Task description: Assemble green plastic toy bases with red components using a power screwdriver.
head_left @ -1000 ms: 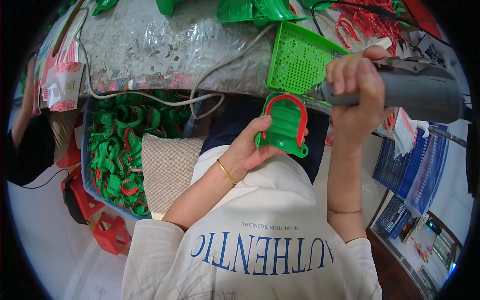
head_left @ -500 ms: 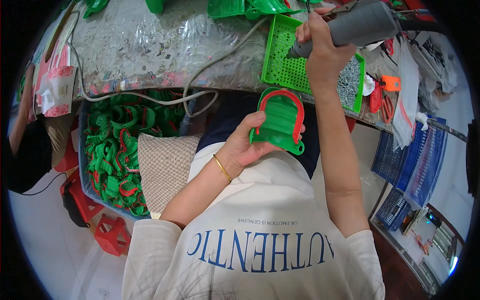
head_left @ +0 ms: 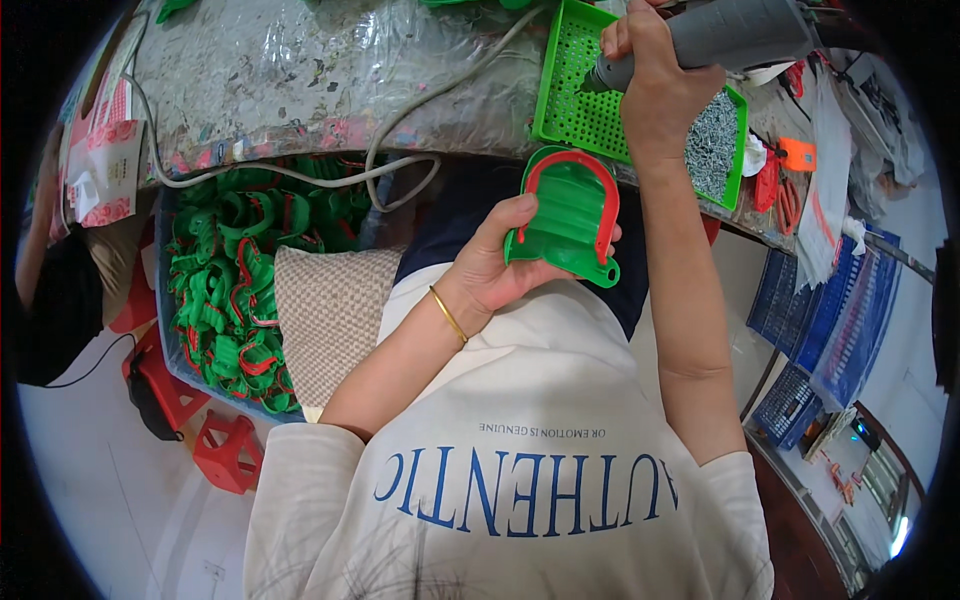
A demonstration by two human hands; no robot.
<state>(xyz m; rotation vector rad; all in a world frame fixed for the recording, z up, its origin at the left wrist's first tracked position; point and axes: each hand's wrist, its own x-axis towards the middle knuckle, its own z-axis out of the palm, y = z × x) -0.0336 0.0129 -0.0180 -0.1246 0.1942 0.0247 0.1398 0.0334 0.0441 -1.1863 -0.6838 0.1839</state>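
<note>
My left hand (head_left: 497, 268) grips a green plastic molded piece (head_left: 562, 222) over my lap, thumb on its left edge and fingers beneath. A red U-shaped strip (head_left: 610, 200) runs along the piece's curved rim, and a small ringed tab sticks out at its lower right corner. Farther off to the right, my right hand (head_left: 655, 100) is wrapped around a grey electric screwdriver (head_left: 738, 38). Its tapered nose points left, above the perforated part of a green tray (head_left: 545, 118). Silver screws (head_left: 711, 150) lie heaped in the tray's right part, beside my right wrist.
A blue bin (head_left: 166, 335) full of green and red pieces stands at my left, beside a woven beige cloth (head_left: 335, 310). A grey cable (head_left: 400, 165) loops over the table edge. Orange-handled tools (head_left: 785, 205) lie right of the tray. Red stools (head_left: 228, 450) stand lower left.
The whole view has shifted slightly, with table and tray sitting higher in the picture. Both hands keep their holds, and the screwdriver's nose stays over the tray.
</note>
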